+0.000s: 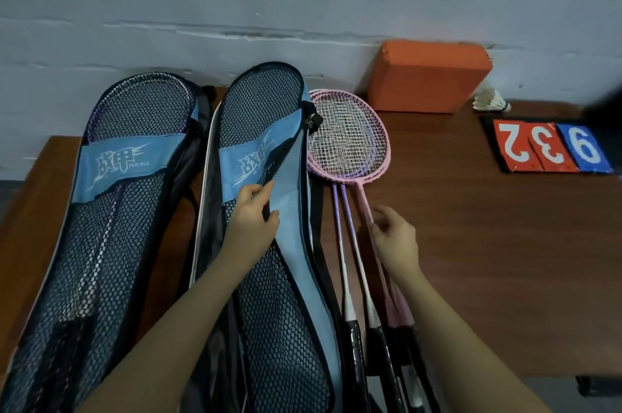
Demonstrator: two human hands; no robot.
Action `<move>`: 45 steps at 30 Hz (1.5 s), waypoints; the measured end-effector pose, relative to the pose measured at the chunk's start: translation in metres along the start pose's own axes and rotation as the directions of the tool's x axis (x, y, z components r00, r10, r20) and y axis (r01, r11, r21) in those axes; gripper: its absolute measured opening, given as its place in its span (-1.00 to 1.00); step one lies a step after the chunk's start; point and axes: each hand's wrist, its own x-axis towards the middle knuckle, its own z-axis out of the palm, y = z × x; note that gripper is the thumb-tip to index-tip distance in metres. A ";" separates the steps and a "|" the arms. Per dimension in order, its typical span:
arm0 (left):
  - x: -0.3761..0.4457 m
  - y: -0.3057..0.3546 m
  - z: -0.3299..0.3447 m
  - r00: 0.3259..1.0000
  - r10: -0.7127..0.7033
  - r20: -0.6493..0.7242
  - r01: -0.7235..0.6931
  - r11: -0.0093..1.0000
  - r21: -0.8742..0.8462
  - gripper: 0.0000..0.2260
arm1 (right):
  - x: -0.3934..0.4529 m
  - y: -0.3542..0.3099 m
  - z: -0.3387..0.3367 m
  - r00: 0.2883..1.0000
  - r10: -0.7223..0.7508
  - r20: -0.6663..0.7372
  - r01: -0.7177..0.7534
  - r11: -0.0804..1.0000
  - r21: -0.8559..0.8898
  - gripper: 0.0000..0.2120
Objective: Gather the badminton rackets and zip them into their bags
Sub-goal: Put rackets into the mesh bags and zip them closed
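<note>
Two blue and black mesh racket bags lie side by side on a brown table. The left bag (101,210) holds rackets, visible through its mesh. The middle bag (269,278) is unzipped, and my left hand (250,220) pinches its flap edge and lifts it. Right of it lies a stack of pink and purple rackets (350,139), heads toward the wall, black grips toward me. My right hand (393,237) rests on the pink shaft with fingers curled loosely around it.
An orange foam block (427,75) stands against the wall at the back. A white shuttlecock (491,101) lies to its right. A flip scoreboard (552,146) with red and blue number cards sits at the far right. Bare table (488,244) extends right of the rackets.
</note>
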 end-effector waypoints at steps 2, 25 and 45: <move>0.000 -0.002 -0.003 1.000 0.004 -0.007 -0.004 1.000 -0.004 -0.52 | 0.000 -0.001 0.009 1.000 0.012 -0.026 -0.014 0.999 -0.049 -0.68; 0.000 0.001 -0.019 0.999 -0.013 0.050 0.016 0.998 -0.056 -0.52 | 0.001 -0.012 -0.013 0.951 -0.132 -0.278 0.177 0.974 0.143 -0.57; 0.039 0.043 0.003 0.985 -0.110 -0.136 0.060 0.943 -0.327 -0.58 | -0.061 0.001 -0.061 0.990 -0.077 -0.114 0.115 0.919 0.377 -0.65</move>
